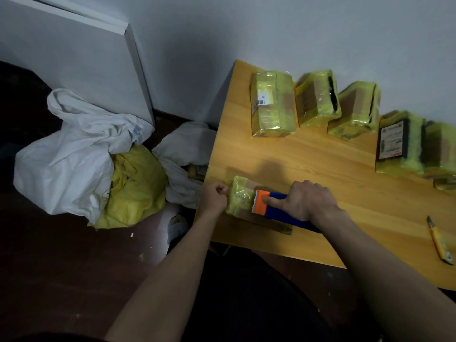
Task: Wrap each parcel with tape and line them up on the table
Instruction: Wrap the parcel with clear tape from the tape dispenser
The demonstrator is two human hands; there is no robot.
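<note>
A parcel (240, 197) wrapped in yellow tape lies at the near left corner of the wooden table (308, 164). The right hand (306, 202) grips a blue and orange tape dispenser (274, 208) pressed on it, index finger extended. The left hand (216, 197), fingers curled, pinches the tape at the parcel's left end. Five wrapped parcels (272, 103) line the wall; a utility knife (440, 240) lies right.

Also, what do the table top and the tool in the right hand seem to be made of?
Table top: looks like wood or wood-look laminate, smooth and slightly glossy; long grain lines show. Tape dispenser gripped by the right hand: apparently moulded plastic, matte blue body with an orange head; its toothed cutting edge could be metal, too small to tell.
</note>
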